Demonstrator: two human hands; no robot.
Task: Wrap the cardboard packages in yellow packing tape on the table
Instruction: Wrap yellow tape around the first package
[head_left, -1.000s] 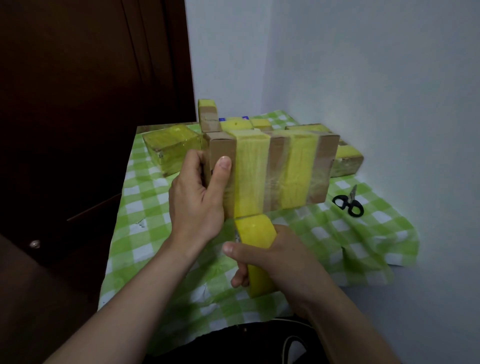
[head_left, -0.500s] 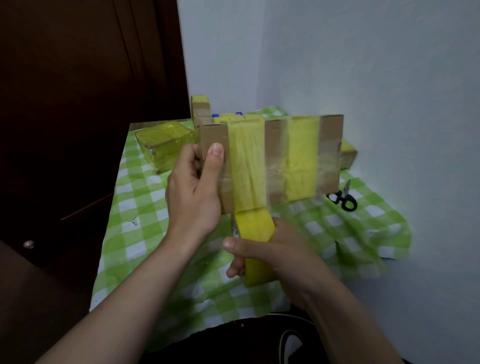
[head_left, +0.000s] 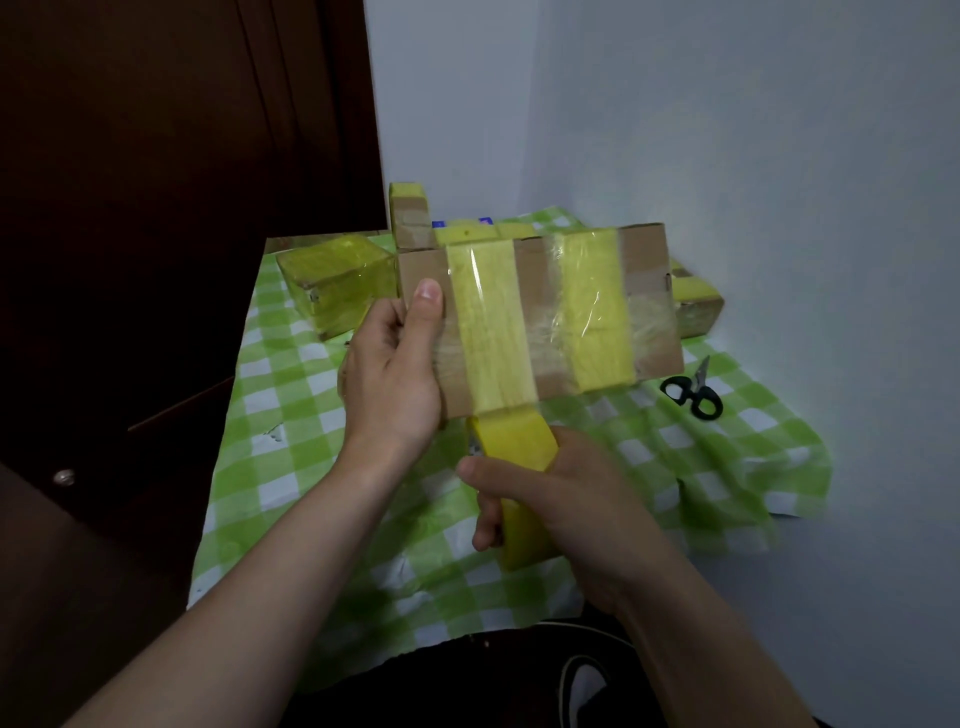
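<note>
While the left hand (head_left: 389, 374) grips the cardboard package's (head_left: 540, 317) left end above the table (head_left: 270, 415), the right hand (head_left: 566, 509) clasps the yellow tape roll (head_left: 519, 467) beneath it.

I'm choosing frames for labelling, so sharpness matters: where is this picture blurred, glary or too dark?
Head view: the right hand gripping the tape roll is motion-blurred; the left hand and the box it holds are sharp; thin glare streaks cross the box's shiny tape bands; the door on the left is nearly black, detail lost.
</note>
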